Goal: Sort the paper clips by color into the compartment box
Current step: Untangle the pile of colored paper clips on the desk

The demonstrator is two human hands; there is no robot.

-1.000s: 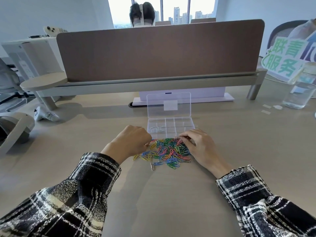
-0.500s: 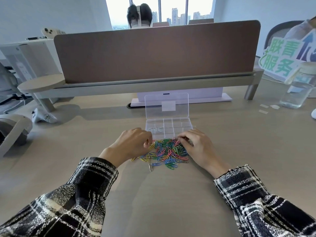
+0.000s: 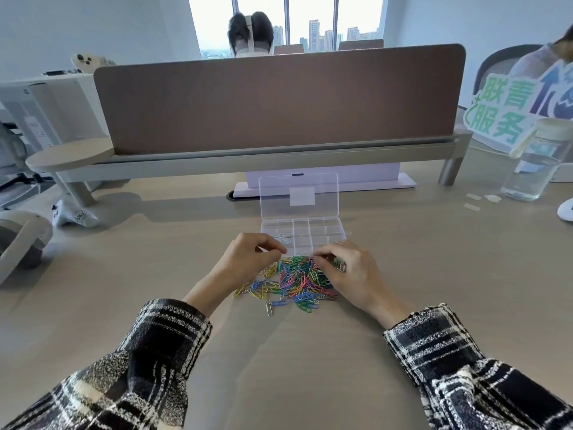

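Currently the sort is judged to be at its start. The compartment box (image 3: 339, 234) sits on the desk (image 3: 310, 352) with its clear lid (image 3: 279, 197) standing upright at the far side. Only 1 compartment, at the near left, shows contents: a few pale clips. The other compartments look bare. The paper clips (image 3: 294, 280) lie in 1 mixed heap just in front of the box, touching its near edge, with green, blue, yellow, pink and red tangled together and 1 silver clip (image 3: 269, 308) lying apart at the near side. The left hand (image 3: 248, 262) hovers at the near-left corner of the box, fingers curled and thumb meeting forefinger; whether it has a clip cannot be told. The right hand (image 3: 350, 271) rests on the far right of the heap, fingers curled down, thumb and forefinger appearing to pinch a clip off the top. Nearly every colour is left to separate. A brown divider panel (image 3: 279, 97) stands behind the box, a water bottle (image 3: 533, 162) well apart at the right. Nothing blocks the path from heap to box; interlocked clips are the likely hindrance.
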